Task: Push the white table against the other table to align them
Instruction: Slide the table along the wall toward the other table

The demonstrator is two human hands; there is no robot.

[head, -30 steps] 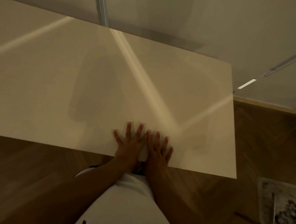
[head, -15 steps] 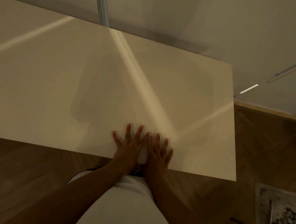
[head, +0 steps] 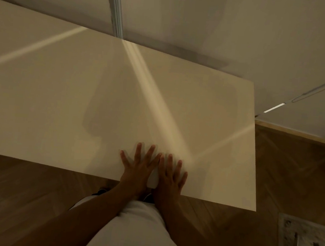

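Barely anything has shifted since a second ago: white table (head: 60,103) sits slightly further from the person, far edge near the wall (head: 207,18). Left hand (head: 137,168) and right hand (head: 170,177) lie flat, fingers spread, side by side at the near edge, grasping nothing. Other table not distinguishable. Best to push evenly with both palms so it doesn't skew. No readable writing.
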